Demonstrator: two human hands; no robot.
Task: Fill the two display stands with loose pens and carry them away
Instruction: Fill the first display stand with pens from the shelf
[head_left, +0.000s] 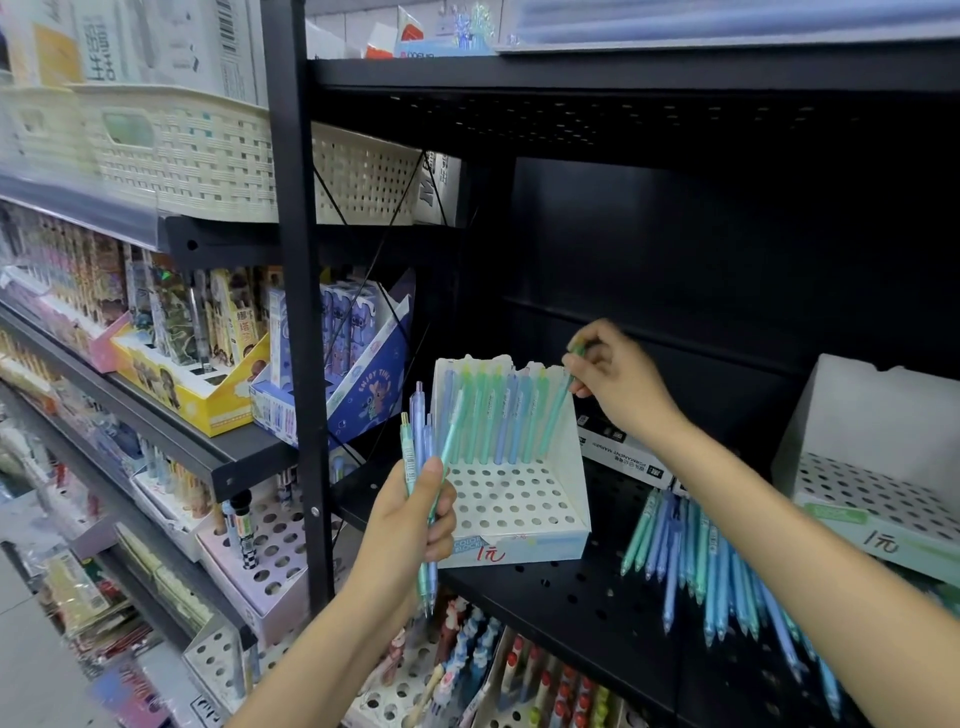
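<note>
A white cardboard display stand (511, 506) with a grid of holes sits on the black perforated shelf (571, 597). Its back row holds several blue and green pens. My right hand (618, 376) pinches the top of a green pen (558, 410) at the right end of that row. My left hand (415, 519) grips a bunch of pens (423, 441) upright, just left of the stand. A second white stand (878, 488), with no pens in it, stands at the right. Loose blue and green pens (701, 566) lie in a pile on the shelf between the two stands.
A black upright post (301, 312) divides this shelf from the left shelves, which hold boxed pen displays (332, 358) and cream baskets (182, 150). Black marker boxes (618, 447) lie behind the first stand. More pen displays fill the shelf below.
</note>
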